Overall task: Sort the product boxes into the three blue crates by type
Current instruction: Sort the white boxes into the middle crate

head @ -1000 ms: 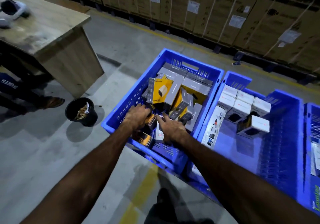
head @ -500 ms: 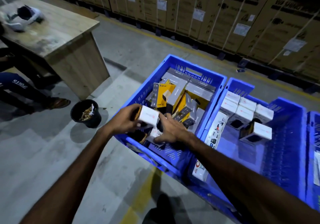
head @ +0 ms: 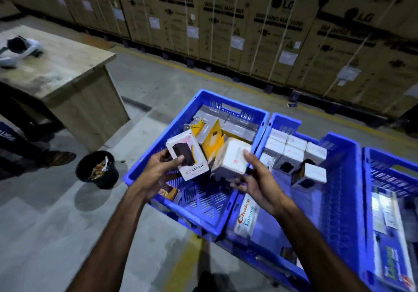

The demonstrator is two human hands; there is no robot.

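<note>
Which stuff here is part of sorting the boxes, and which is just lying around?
Part of the job:
left hand holding a white box
right hand holding another white box
left crate of mixed boxes
middle crate with white boxes
right crate

Just lying about:
black bucket
wooden desk
washing machine cartons

White box (head: 187,156) in left hand (head: 156,170), another (head: 230,158) in right hand (head: 255,178), both now lifted.

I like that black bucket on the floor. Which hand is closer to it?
Left. The left hand is just right of the black bucket; the right hand is farther right, over the crates.
</note>
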